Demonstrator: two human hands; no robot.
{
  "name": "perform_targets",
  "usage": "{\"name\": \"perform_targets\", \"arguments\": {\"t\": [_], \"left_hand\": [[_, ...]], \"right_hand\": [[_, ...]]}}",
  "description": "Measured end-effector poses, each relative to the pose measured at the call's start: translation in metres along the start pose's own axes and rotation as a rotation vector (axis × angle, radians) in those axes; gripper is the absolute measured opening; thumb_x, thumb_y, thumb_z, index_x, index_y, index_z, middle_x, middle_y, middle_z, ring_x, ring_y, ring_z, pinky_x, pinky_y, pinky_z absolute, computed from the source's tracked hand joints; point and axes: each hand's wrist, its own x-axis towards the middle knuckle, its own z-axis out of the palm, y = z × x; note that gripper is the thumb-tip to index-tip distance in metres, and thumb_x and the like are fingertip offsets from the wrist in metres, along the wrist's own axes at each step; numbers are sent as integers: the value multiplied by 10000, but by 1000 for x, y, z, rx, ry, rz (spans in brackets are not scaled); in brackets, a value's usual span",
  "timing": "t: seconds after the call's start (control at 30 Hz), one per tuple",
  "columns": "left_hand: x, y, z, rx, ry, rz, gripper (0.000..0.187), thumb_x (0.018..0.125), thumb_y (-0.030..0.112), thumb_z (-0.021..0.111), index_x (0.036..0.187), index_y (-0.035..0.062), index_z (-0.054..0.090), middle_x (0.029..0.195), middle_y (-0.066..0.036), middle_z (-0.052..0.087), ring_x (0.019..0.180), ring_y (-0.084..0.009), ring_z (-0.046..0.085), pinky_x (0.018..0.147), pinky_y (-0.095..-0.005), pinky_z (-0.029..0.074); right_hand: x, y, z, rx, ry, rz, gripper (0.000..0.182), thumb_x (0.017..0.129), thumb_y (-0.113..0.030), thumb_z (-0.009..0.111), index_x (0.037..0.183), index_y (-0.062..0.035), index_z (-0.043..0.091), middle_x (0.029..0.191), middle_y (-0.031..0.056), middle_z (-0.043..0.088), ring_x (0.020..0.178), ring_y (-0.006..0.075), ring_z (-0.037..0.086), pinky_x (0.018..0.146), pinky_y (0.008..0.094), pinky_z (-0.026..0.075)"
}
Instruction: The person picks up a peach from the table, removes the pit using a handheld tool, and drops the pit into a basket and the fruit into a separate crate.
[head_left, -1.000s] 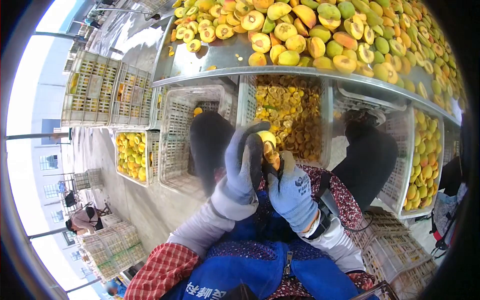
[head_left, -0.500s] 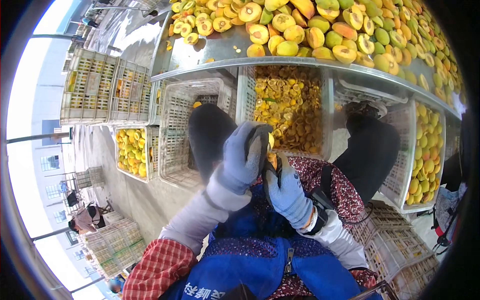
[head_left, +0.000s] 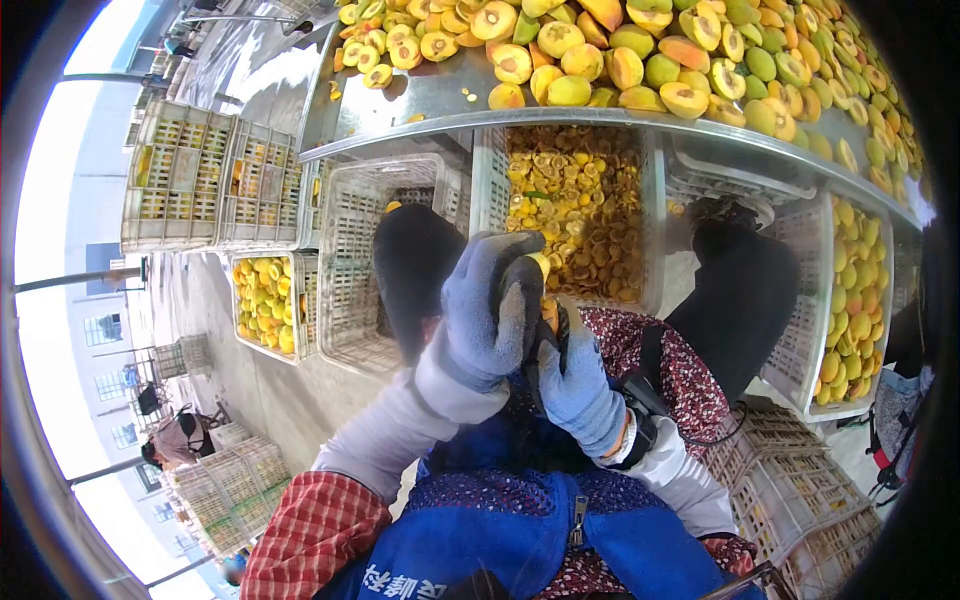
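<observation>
My left hand [head_left: 490,310], in a grey-blue work glove, is closed round a piece of yellow peach [head_left: 542,264]; only a sliver shows past the fingers. Pressed against it from the other side, my right hand [head_left: 578,385], gloved in light blue with dark fingertips, is closed as well. A small orange bit [head_left: 549,312] shows between the two hands, and I cannot make out whether it is fruit or part of a tool. Both hands are over my lap, just in front of a crate [head_left: 655,225] of peach scraps and cut pieces [head_left: 570,220].
A metal table [head_left: 430,122] ahead bears many halved peaches [head_left: 650,65]. A mostly bare crate [head_left: 345,260] stands by my left knee, and a crate of peaches [head_left: 852,300] to the right. Stacked crates [head_left: 180,180] stand at left; a person [head_left: 180,437] is farther off.
My left hand has turned slightly and its fingers have shifted over the peach, covering more of it. My right hand has barely moved. The view has shifted slightly.
</observation>
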Motion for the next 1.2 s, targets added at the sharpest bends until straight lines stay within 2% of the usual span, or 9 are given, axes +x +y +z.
{"name": "perform_targets", "arguments": {"t": [0.23, 0.3, 0.37, 0.57, 0.6, 0.67, 0.77, 0.83, 1.2], "left_hand": [[0, -16, 13, -214, -141, -69, 272, 847, 106, 446, 1059, -46, 524, 876, -147, 586, 777, -211, 576, 714, -294, 450], [-9, -4, 27, -643, 119, -344, 317, 888, 101, 433, 1162, -57, 461, 1006, -135, 565, 902, -184, 546, 807, -288, 429], [-14, -8, 20, -501, 64, -202, 351, 910, 92, 437, 1220, -69, 404, 1102, -138, 524, 1001, -182, 509, 882, -290, 402], [-3, -3, -18, -642, -376, -345, 369, 929, 235, 452, 1164, -49, 476, 1048, -111, 562, 955, -128, 534, 833, -245, 425], [-1, -8, -13, -766, -299, -710, 393, 942, 297, 419, 1114, -41, 521, 989, -88, 583, 904, -116, 549, 802, -233, 431], [-4, -15, -10, -786, -215, -686, 393, 942, 306, 419, 1101, -37, 529, 970, -83, 586, 880, -115, 553, 787, -235, 435], [-1, -3, -10, -780, -53, -789, 360, 934, 298, 450, 1071, -22, 543, 927, -68, 586, 826, -106, 555, 736, -232, 443], [-7, -8, -3, -702, 81, -678, 316, 922, 270, 486, 1056, -9, 550, 913, -57, 582, 806, -95, 545, 714, -224, 443], [-18, -5, 14, -495, 149, -461, 235, 914, 160, 478, 994, -47, 556, 882, -65, 588, 783, -95, 527, 695, -203, 418]], "right_hand": [[-11, 32, -1, -8, 13, 56, 444, 813, -117, 537, 1197, 58, 399, 940, 271, 522, 865, 374, 544, 740, 419, 442], [5, 35, -4, 393, 18, 146, 411, 834, -132, 533, 1178, 60, 414, 947, 224, 528, 853, 312, 537, 744, 401, 439], [30, 10, -18, 926, 98, 562, 385, 799, -132, 621, 1086, 63, 453, 887, 118, 570, 759, 191, 558, 661, 317, 468], [52, 10, -41, 419, -160, 204, 413, 774, 3, 596, 1149, -20, 427, 903, 52, 535, 745, 104, 524, 683, 210, 456], [58, -3, -46, 409, -267, 309, 419, 772, 6, 596, 1153, -12, 421, 923, 58, 533, 767, 106, 525, 703, 213, 454], [57, -2, -39, 568, -173, 256, 404, 790, 2, 571, 1160, 5, 408, 973, 76, 518, 790, 96, 510, 695, 218, 444], [38, 20, -38, -165, 95, -216, 269, 773, -57, 622, 996, 26, 499, 813, 128, 571, 655, 218, 573, 585, 327, 460], [31, -10, -37, 84, -159, 152, 205, 801, -111, 582, 960, -15, 492, 710, 182, 534, 627, 331, 578, 550, 381, 447], [15, -11, -25, -283, -239, 72, 337, 789, -135, 577, 1043, 31, 429, 683, 215, 542, 618, 394, 563, 532, 435, 437]]}}
